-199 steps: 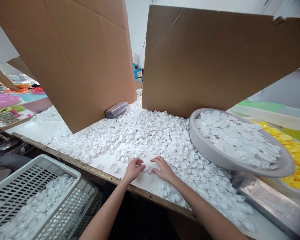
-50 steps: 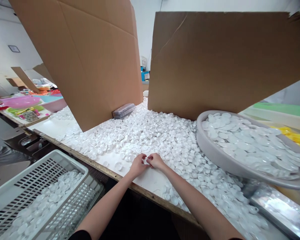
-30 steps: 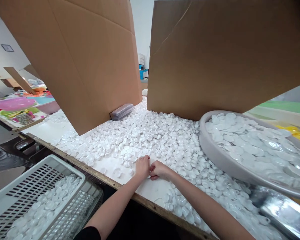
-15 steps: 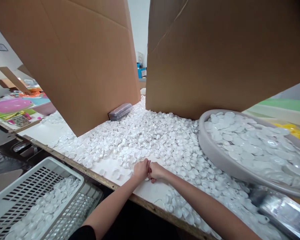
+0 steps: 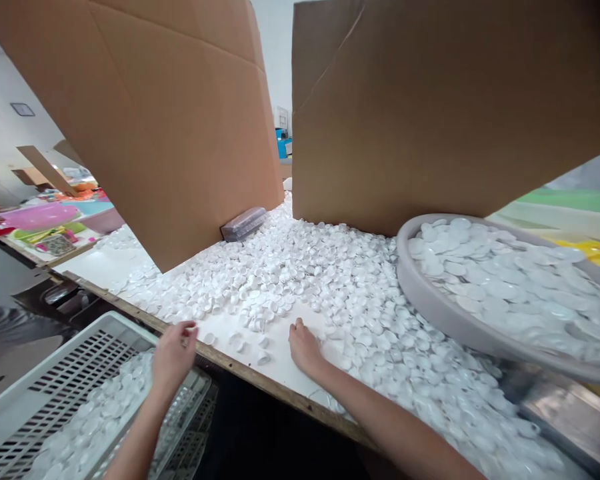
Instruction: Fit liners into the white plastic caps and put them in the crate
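My left hand (image 5: 174,357) is over the corner of a pale plastic crate (image 5: 107,327), near the table's front edge. Its fingers are bent but apart, and I see nothing in them. Inside the crate lies a heap of small white plastic discs (image 5: 97,407). My right hand (image 5: 304,347) rests low over a bare patch of the white tabletop (image 5: 280,367), fingers curled together; whatever they hold, if anything, is hidden. A wide spread of small, cup-like white plastic pieces (image 5: 300,267) covers the table beyond and to the right. A few loose pieces (image 5: 237,343) lie between my hands.
Two large cardboard panels (image 5: 180,133) stand across the table's back. On the right, a round grey tub (image 5: 415,293) holds larger translucent discs (image 5: 505,287). A clear plastic box (image 5: 244,224) sits against the left panel. Coloured plastic items (image 5: 45,215) lie on another table at far left.
My hands, together over the table before, are now apart. The left has moved left to the crate's corner; the right has stayed near the same spot. The view has shifted slightly.
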Action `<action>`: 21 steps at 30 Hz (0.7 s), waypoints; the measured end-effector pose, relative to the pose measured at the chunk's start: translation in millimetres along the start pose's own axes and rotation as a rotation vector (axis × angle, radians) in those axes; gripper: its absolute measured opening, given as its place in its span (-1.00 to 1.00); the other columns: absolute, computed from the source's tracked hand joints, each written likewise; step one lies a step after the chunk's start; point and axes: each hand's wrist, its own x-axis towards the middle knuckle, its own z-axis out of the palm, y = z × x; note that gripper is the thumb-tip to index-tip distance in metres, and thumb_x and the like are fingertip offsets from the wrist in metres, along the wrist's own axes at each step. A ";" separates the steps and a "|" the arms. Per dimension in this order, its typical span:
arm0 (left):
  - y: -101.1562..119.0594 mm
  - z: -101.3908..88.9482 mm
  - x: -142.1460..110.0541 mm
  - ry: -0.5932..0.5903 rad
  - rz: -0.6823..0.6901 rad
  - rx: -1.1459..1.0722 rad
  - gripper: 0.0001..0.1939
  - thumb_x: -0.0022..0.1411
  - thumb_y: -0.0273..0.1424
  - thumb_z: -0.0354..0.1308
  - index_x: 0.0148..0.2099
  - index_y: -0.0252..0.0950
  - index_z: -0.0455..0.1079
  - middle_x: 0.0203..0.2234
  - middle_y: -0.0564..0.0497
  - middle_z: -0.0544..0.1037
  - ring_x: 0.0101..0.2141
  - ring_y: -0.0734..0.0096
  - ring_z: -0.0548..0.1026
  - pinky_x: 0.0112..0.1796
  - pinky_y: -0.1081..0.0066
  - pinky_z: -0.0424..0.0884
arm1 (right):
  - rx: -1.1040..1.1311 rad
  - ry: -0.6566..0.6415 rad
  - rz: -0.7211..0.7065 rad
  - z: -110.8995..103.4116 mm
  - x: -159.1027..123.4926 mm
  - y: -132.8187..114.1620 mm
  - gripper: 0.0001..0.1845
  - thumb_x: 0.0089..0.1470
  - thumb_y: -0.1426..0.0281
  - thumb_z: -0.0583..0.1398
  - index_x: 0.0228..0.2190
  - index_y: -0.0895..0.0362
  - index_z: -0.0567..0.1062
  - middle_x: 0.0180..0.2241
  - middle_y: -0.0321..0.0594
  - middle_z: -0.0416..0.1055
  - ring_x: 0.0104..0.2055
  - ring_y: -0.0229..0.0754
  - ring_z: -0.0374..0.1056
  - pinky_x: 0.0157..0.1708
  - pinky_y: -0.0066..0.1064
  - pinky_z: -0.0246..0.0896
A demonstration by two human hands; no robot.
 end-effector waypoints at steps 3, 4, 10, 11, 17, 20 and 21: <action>76.4 47.8 -8.7 -0.315 0.201 -0.363 -0.75 0.10 -0.29 -0.13 -0.22 -0.27 0.25 -0.40 0.06 0.37 -0.40 0.48 0.33 -0.33 0.49 0.24 | -0.025 -0.010 -0.055 0.4 -26.2 -6.8 -0.73 -0.06 0.60 -0.06 -0.32 0.25 0.36 -0.16 0.02 0.20 -0.22 -0.09 0.20 -0.29 -0.36 0.12; 102.4 63.6 -13.2 -0.421 0.286 -0.446 -0.75 0.11 -0.31 -0.13 -0.20 -0.27 0.25 -0.37 0.07 0.37 -0.38 0.49 0.33 -0.31 0.50 0.24 | -0.011 -0.017 -0.077 -0.2 -33.7 -5.8 -0.73 -0.09 0.59 -0.03 -0.31 0.24 0.36 -0.19 -0.01 0.22 -0.21 -0.09 0.20 -0.28 -0.36 0.12; 191.7 124.7 -44.4 -0.612 0.462 -0.526 -0.66 -0.02 -0.24 0.06 -0.18 -0.26 0.29 -0.37 0.04 0.36 -0.38 0.41 0.33 -0.31 0.45 0.24 | 0.181 -0.131 -0.066 -19.2 -66.4 32.8 -0.69 -0.30 0.50 0.15 -0.36 0.22 0.39 -0.26 -0.10 0.29 -0.24 -0.13 0.23 -0.26 -0.42 0.10; 195.4 128.4 -48.0 -0.603 0.464 -0.522 -0.66 -0.05 -0.24 0.09 -0.19 -0.27 0.29 -0.36 0.01 0.36 -0.34 0.36 0.32 -0.28 0.40 0.22 | 0.226 -0.134 -0.058 -26.4 -68.5 40.9 -0.78 -0.29 0.49 0.14 -0.43 0.21 0.41 -0.31 -0.14 0.32 -0.27 -0.15 0.24 -0.27 -0.43 0.10; 180.4 126.4 -57.6 -0.568 0.431 -0.507 -0.76 -0.05 -0.34 0.05 -0.26 -0.24 0.32 -0.39 0.01 0.37 -0.31 0.37 0.30 -0.25 0.40 0.20 | 0.523 -0.040 0.067 -54.6 -48.5 67.8 -0.76 -0.21 0.37 0.07 -0.43 0.17 0.44 -0.50 -0.21 0.38 -0.44 -0.23 0.28 -0.42 -0.47 0.14; 162.7 124.0 -61.7 -0.628 0.373 -0.587 -0.52 -0.11 -0.25 0.08 -0.08 -0.20 0.19 -0.36 0.03 0.39 -0.32 0.37 0.32 -0.28 0.39 0.23 | 0.584 -0.082 0.150 -35.4 -25.9 68.9 -0.68 -0.22 0.25 0.06 -0.39 0.14 0.42 -0.66 -0.24 0.32 -0.60 -0.21 0.26 -0.57 -0.45 0.15; 158.2 125.4 -62.8 -0.642 0.347 -0.612 -0.42 -0.15 -0.22 0.09 -0.01 -0.17 0.11 -0.35 0.04 0.40 -0.33 0.36 0.32 -0.29 0.38 0.24 | 0.595 -0.123 0.127 -25.9 -17.6 69.1 -0.68 -0.24 0.22 0.06 -0.42 0.12 0.43 -0.67 -0.23 0.32 -0.62 -0.20 0.26 -0.59 -0.43 0.15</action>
